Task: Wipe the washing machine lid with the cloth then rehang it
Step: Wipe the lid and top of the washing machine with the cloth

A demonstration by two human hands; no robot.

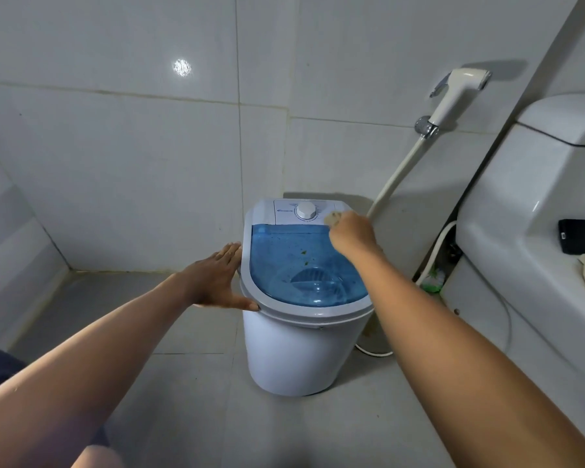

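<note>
A small white washing machine (294,352) stands on the tiled floor (190,383) in the corner. The left hand (213,282) lies flat against the machine's left rim, fingers (232,251) spread open and holding nothing, thumb resting on the grey frame. Just right of those fingers is the translucent blue lid (301,268), closed, with a few dark specks near its middle. The right hand (352,234) is curled shut at the lid's far right corner, its fingers bunched around a small pale cloth (333,218), only a tuft of which shows. Just left of that tuft sits the white dial (306,210). Beyond the right hand, a spray hose (399,170) hangs on the wall.
</note>
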